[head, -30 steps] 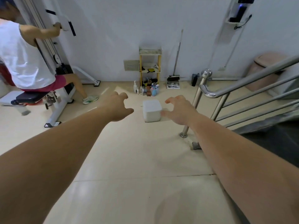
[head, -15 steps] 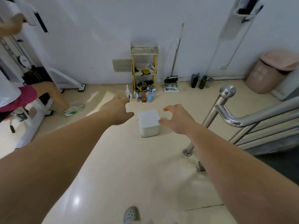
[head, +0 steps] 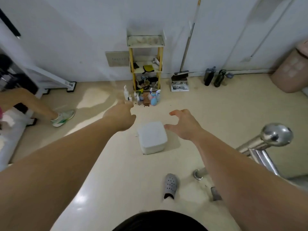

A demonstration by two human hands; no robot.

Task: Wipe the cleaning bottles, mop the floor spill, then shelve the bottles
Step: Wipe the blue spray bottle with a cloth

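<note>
Two empty, loose-fingered hands have advanced: bottles (head: pixel 145 97) lie ahead of the left hand (head: pixel 121 116), white box (head: pixel 152 139) beside the right hand (head: pixel 184 125); wiping not begun.

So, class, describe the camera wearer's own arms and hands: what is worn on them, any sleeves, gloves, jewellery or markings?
The left arm and right arm are bare as far as the frame shows, without sleeves or cuffs. The left hand and right hand wear no gloves; no watch, bracelet, ring or marking shows.
</note>
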